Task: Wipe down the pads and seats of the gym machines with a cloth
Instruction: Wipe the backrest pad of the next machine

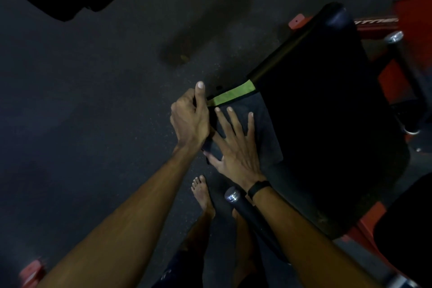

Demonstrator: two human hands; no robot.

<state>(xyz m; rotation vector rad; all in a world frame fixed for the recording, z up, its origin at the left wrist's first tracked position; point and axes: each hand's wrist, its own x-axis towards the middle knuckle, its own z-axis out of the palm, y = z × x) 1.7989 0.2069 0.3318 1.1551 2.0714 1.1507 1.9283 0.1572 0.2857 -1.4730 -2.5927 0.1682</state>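
My left hand (190, 119) is curled tight on the near-left corner of the cloth (253, 131), thumb up. The cloth is soft and dark grey with a bright green band, draped over the pad's near-left edge. My right hand (233, 147) lies flat on it, fingers spread. The smooth black vinyl pad (327, 124) stretches rightward on its red frame (371, 229); I'd judge most is still unwiped.

Dim light all round. The floor (93, 105) was dark speckled rubber, with a smudged stain (180, 56) near the middle. Red machine frame (406, 2) stood at the right edge; another red piece (30, 273) sat bottom left.
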